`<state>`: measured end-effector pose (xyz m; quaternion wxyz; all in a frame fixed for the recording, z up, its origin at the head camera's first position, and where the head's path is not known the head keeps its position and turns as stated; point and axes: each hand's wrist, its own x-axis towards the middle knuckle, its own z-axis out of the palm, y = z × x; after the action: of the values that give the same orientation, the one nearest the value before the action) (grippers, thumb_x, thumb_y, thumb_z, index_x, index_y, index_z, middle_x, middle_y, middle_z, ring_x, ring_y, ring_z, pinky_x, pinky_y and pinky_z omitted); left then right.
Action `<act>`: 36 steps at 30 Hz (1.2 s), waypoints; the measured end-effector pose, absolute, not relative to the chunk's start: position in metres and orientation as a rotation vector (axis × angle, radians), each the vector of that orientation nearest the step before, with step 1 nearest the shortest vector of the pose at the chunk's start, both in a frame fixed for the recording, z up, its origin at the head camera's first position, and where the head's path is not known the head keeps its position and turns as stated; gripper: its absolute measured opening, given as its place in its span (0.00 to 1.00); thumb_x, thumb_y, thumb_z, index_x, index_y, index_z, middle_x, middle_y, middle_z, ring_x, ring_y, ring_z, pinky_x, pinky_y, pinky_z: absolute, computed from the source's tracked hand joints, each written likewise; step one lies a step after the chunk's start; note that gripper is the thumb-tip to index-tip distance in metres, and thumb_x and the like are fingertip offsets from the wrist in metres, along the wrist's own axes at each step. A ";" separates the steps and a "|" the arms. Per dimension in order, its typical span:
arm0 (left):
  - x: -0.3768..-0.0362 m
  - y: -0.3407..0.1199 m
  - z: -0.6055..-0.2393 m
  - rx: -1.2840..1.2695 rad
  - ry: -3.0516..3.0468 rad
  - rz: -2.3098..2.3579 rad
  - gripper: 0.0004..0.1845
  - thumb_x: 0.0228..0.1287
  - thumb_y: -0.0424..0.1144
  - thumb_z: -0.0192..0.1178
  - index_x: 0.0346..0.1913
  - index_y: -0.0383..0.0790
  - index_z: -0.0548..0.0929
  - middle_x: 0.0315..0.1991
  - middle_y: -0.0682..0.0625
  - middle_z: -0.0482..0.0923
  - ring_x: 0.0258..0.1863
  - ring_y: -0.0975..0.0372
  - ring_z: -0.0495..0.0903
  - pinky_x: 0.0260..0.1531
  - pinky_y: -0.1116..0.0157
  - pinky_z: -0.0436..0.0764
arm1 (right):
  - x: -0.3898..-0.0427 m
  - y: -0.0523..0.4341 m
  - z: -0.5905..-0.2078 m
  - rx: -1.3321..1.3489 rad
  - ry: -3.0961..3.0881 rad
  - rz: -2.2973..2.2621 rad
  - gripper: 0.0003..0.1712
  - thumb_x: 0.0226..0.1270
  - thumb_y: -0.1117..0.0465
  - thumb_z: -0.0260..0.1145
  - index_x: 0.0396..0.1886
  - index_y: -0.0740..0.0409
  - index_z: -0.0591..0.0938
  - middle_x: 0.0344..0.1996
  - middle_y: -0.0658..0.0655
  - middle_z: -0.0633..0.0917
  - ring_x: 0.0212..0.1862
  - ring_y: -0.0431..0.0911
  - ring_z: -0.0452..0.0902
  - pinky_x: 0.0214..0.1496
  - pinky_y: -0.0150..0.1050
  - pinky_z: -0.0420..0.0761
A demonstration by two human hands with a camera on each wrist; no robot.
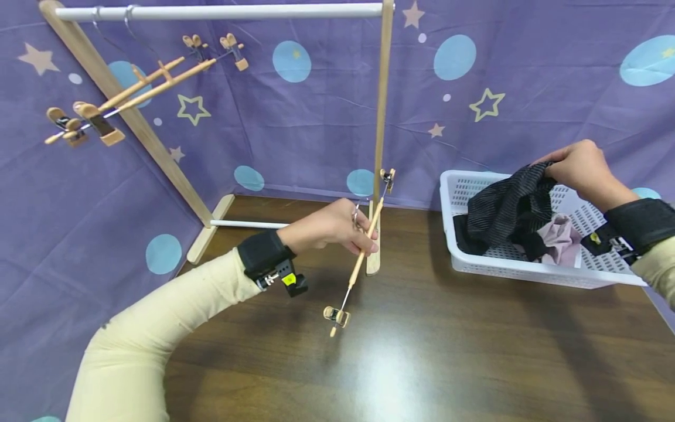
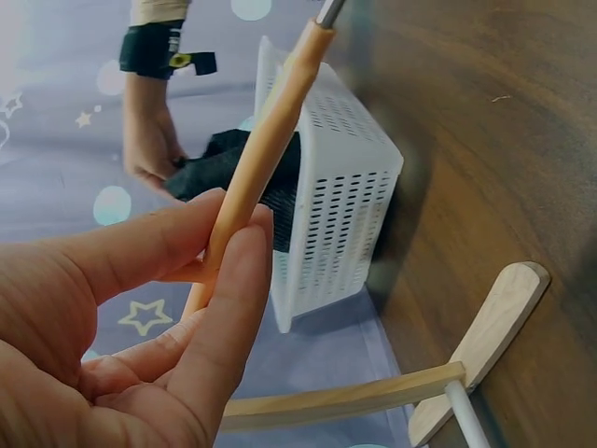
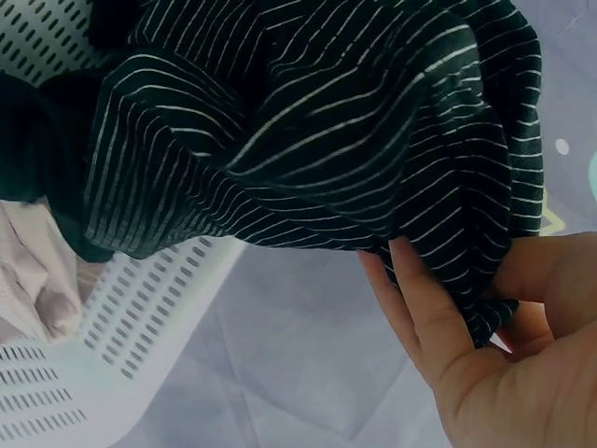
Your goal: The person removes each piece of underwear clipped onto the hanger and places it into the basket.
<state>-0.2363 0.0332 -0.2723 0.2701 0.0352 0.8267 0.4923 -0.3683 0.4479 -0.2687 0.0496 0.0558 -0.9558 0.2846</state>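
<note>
My left hand (image 1: 343, 225) pinches a wooden clip hanger (image 1: 373, 225) by its bar, between thumb and fingers, above the table near the rack's right foot. A wooden clip (image 1: 336, 316) sits at the near end of its metal rod and another at the far end. With my right hand (image 1: 585, 170) I grip a black garment with thin white stripes (image 3: 345, 140), lifted partly out of the white basket (image 1: 527, 272). The garment's lower part hangs into the basket; its kind cannot be made out. Pink cloth (image 1: 560, 237) and other dark cloth lie inside.
A rack with a white top rail (image 1: 221, 12) and wooden posts (image 1: 384, 99) stands at the left and centre. Two more clip hangers (image 1: 163, 85) hang from the rail's left end. Behind is a purple patterned curtain (image 1: 327, 135); below, a brown wooden table (image 1: 448, 346).
</note>
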 end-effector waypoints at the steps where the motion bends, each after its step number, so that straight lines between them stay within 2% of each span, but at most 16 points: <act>1: -0.236 0.033 -0.271 0.090 2.229 1.331 0.15 0.57 0.24 0.72 0.48 0.23 0.84 0.40 0.41 0.88 0.30 0.59 0.88 0.42 0.61 0.90 | -0.368 0.448 -0.271 0.171 -2.913 0.865 0.14 0.64 0.69 0.63 0.44 0.73 0.87 0.32 0.70 0.88 0.22 0.43 0.70 0.17 0.38 0.67; 5: -0.233 0.032 -0.264 0.084 2.231 1.338 0.14 0.57 0.24 0.72 0.46 0.24 0.84 0.41 0.39 0.88 0.31 0.58 0.88 0.41 0.62 0.90 | -0.368 0.449 -0.280 0.179 -2.923 0.850 0.13 0.64 0.69 0.64 0.44 0.74 0.87 0.36 0.74 0.88 0.27 0.42 0.71 0.21 0.35 0.69; 12: -0.226 0.030 -0.249 0.093 2.252 1.330 0.12 0.57 0.24 0.72 0.44 0.26 0.86 0.39 0.38 0.88 0.28 0.59 0.87 0.40 0.62 0.90 | -0.368 0.451 -0.296 0.206 -2.962 0.856 0.15 0.61 0.70 0.65 0.45 0.77 0.85 0.32 0.72 0.87 0.27 0.45 0.72 0.22 0.35 0.69; 14: -0.224 0.030 -0.245 0.097 2.257 1.335 0.11 0.57 0.24 0.72 0.44 0.26 0.86 0.39 0.38 0.88 0.28 0.59 0.87 0.40 0.62 0.90 | -0.369 0.452 -0.300 0.236 -2.977 0.846 0.16 0.58 0.71 0.65 0.44 0.79 0.85 0.33 0.73 0.87 0.30 0.43 0.73 0.27 0.30 0.70; 18: -0.221 0.028 -0.239 0.096 2.259 1.345 0.13 0.57 0.23 0.71 0.45 0.24 0.85 0.42 0.37 0.88 0.31 0.56 0.89 0.41 0.61 0.90 | -0.369 0.452 -0.308 0.279 -3.049 0.830 0.17 0.58 0.71 0.65 0.46 0.78 0.84 0.39 0.76 0.86 0.34 0.46 0.74 0.31 0.30 0.71; 23: -0.218 0.025 -0.233 0.098 2.269 1.340 0.15 0.56 0.22 0.71 0.48 0.22 0.83 0.44 0.38 0.88 0.33 0.55 0.89 0.41 0.61 0.90 | -0.369 0.451 -0.314 0.327 -3.185 0.890 0.24 0.60 0.71 0.61 0.56 0.79 0.78 0.52 0.81 0.79 0.43 0.58 0.74 0.37 0.36 0.73; 27: -0.214 0.021 -0.231 0.099 2.297 1.300 0.12 0.56 0.23 0.71 0.44 0.25 0.85 0.38 0.40 0.88 0.29 0.59 0.88 0.41 0.62 0.90 | -0.369 0.446 -0.313 0.392 -3.264 0.900 0.31 0.59 0.72 0.54 0.65 0.77 0.72 0.59 0.84 0.72 0.50 0.65 0.72 0.39 0.40 0.73; 31: -0.211 0.017 -0.230 0.086 2.306 1.272 0.11 0.57 0.23 0.71 0.43 0.26 0.86 0.34 0.40 0.88 0.29 0.59 0.88 0.41 0.62 0.90 | -0.371 0.439 -0.305 0.456 -3.278 0.880 0.35 0.58 0.73 0.51 0.69 0.75 0.69 0.63 0.86 0.68 0.59 0.73 0.71 0.42 0.44 0.76; 34: -0.209 0.013 -0.230 0.072 2.310 1.263 0.11 0.57 0.23 0.71 0.43 0.26 0.85 0.36 0.40 0.88 0.29 0.58 0.88 0.41 0.62 0.90 | -0.373 0.432 -0.293 0.493 -3.266 0.885 0.33 0.62 0.73 0.52 0.70 0.75 0.68 0.64 0.86 0.67 0.65 0.77 0.65 0.54 0.57 0.79; 36: -0.209 0.011 -0.231 0.064 2.309 1.263 0.11 0.57 0.23 0.71 0.43 0.25 0.85 0.38 0.39 0.88 0.29 0.59 0.88 0.41 0.62 0.90 | -0.373 0.426 -0.285 0.512 -3.241 0.888 0.32 0.65 0.71 0.54 0.70 0.75 0.68 0.65 0.85 0.68 0.65 0.78 0.65 0.61 0.67 0.75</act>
<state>-0.2089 0.0109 -0.2313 0.2518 0.0235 0.8487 0.4644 -0.3731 0.4262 -0.2848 -0.1287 0.1493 -0.9455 0.2591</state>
